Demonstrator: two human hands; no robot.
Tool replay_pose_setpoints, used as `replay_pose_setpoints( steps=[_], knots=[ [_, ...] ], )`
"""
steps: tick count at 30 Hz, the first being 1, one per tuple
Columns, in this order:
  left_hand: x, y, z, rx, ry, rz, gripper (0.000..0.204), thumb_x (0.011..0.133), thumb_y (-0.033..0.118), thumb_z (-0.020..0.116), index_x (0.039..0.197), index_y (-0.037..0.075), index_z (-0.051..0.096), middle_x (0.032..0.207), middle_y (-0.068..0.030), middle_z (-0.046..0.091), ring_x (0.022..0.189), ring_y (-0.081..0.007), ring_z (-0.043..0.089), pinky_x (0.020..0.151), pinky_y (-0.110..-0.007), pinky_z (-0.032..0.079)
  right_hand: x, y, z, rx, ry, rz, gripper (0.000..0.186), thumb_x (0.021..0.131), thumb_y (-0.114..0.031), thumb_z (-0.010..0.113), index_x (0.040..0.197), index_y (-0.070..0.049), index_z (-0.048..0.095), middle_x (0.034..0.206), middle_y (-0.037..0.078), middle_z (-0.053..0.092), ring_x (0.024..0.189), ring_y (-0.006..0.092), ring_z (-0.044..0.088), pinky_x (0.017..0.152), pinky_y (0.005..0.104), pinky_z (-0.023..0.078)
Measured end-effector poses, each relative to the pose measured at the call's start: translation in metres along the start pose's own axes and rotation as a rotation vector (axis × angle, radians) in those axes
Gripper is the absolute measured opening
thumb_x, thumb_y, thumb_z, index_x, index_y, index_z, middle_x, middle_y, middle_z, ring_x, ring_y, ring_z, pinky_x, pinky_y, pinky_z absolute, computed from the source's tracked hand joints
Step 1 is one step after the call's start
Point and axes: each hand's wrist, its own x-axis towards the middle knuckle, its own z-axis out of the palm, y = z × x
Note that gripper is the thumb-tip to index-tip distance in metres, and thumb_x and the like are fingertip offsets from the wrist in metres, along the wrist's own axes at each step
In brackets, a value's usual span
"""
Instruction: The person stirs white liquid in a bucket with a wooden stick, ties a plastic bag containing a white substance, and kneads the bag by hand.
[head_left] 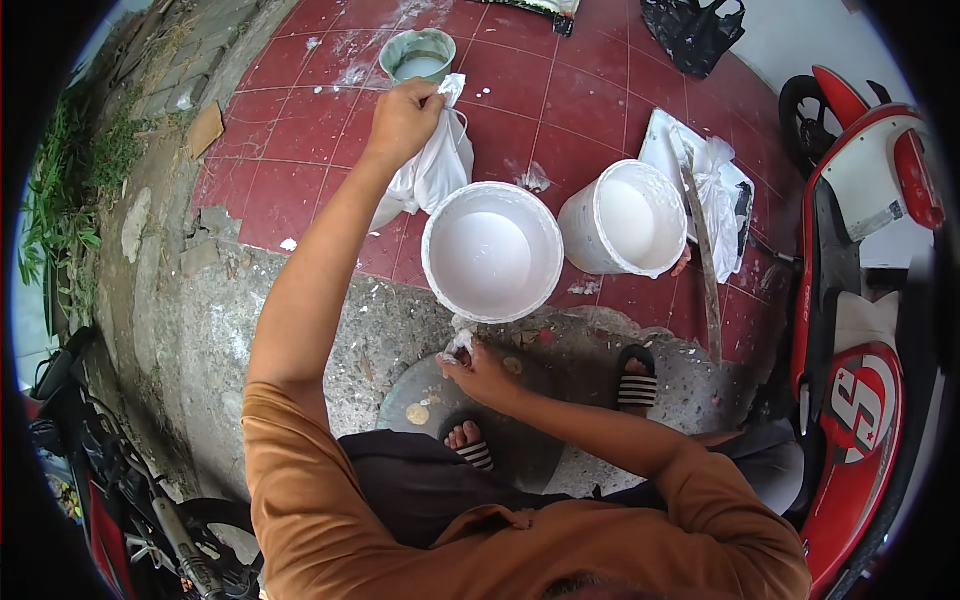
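Note:
My left hand point(405, 122) is stretched far forward, its fingers closed on the gathered top of a white bag point(440, 165). The bag hangs behind and left of a white bucket point(545, 250) that has pale white liquid in its bottom. My right hand point(482, 376) is low, just on the near side of that bucket. Its fingers are pinched round a small crumpled white lump point(459, 345), whose material I cannot make out. A second white bucket point(590, 225) stands to the right, also with white liquid in it.
A greenish tub point(446, 48) with murky liquid sits beyond the bag. At the right, a long flat stick point(703, 250) leans by a white plastic bag point(722, 190) on a tray. A black bag point(690, 35) lies farther back. Motorbikes flank me, a red-and-white one point(855, 430) at right.

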Motion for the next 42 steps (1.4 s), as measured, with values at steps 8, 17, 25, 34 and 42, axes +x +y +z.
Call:
replay_pose_setpoints(
  steps=[8,17,25,34,42],
  knots=[
    [0.057,0.0,0.068,-0.338,-0.155,-0.27,0.023,0.091,0.021,0.064,0.093,0.0,0.074,0.077,-0.0042,0.07,0.069,-0.0102,0.061,0.067,-0.027,0.049,0.01,0.009,-0.003,0.065,-0.028,-0.065,0.024,0.092,-0.023,0.067,0.09,-0.002,0.054,0.072,0.003,0.061,0.063,0.0084,0.054,0.059,0.0275,0.044],
    [0.038,-0.004,0.08,-0.133,-0.255,-0.252,0.025,0.089,0.021,0.066,0.102,-0.001,0.072,0.077,-0.0051,0.07,0.069,-0.011,0.062,0.069,-0.027,0.049,-0.001,0.018,-0.017,-0.011,-0.083,0.003,0.024,0.091,-0.023,0.067,0.092,-0.002,0.055,0.072,0.001,0.058,0.064,0.0081,0.052,0.059,0.0273,0.043],
    [0.02,-0.021,0.056,-0.221,-0.269,-0.32,0.034,0.085,0.013,0.066,0.117,0.001,0.067,0.092,-0.0071,0.071,0.079,-0.0142,0.065,0.074,-0.029,0.051,-0.008,0.026,-0.027,0.012,-0.125,-0.015,0.032,0.088,-0.031,0.068,0.091,-0.001,0.057,0.073,0.006,0.06,0.065,0.0142,0.055,0.061,0.033,0.045],
    [0.006,-0.046,0.053,-0.073,-0.251,-0.298,0.049,0.079,0.034,0.071,0.117,0.004,0.068,0.102,-0.0163,0.072,0.095,-0.03,0.069,0.087,-0.037,0.051,-0.037,-0.022,-0.078,-0.316,-0.276,-0.072,0.036,0.086,-0.033,0.068,0.095,0.0,0.059,0.079,0.013,0.065,0.071,0.0236,0.062,0.067,0.0376,0.048],
    [-0.017,-0.017,0.008,-0.089,-0.305,-0.349,0.047,0.087,0.034,0.066,0.118,-0.001,0.064,0.096,-0.0127,0.07,0.084,-0.0202,0.064,0.078,-0.033,0.05,-0.076,-0.141,-0.177,-0.56,-0.394,-0.138,0.033,0.087,-0.029,0.068,0.105,-0.002,0.06,0.082,0.012,0.063,0.075,0.0237,0.061,0.068,0.0377,0.048]
  ],
)
